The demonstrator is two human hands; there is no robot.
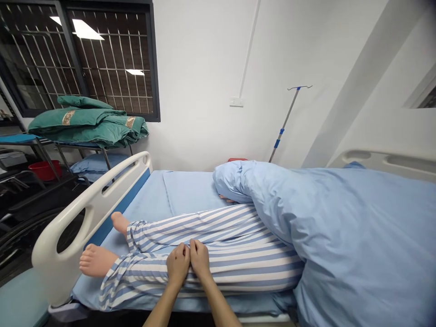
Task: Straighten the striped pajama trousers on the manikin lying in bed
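Note:
My left hand [178, 264] and my right hand [199, 259] are side by side, thumb sides nearly touching. Both are closed, knuckles up, over the near leg of a figure in blue-and-white striped trousers [252, 270]. Their curled fingers face down, so I cannot see whether cloth is pinched inside. The figure lies on a bed, legs stretched to the left. Its bare near foot [97, 261] and far foot [120, 223] look smooth, like a manikin's. A light blue quilt [316, 218] is folded back over the upper body and hides it.
A cream footboard [91, 200] rises at the left end of the bed, and a headboard [381, 159] at the right. Behind the bed stands an IV pole [288, 113]. Green folded bedding [91, 122] is piled on a rack by the window, near a red basin [46, 170].

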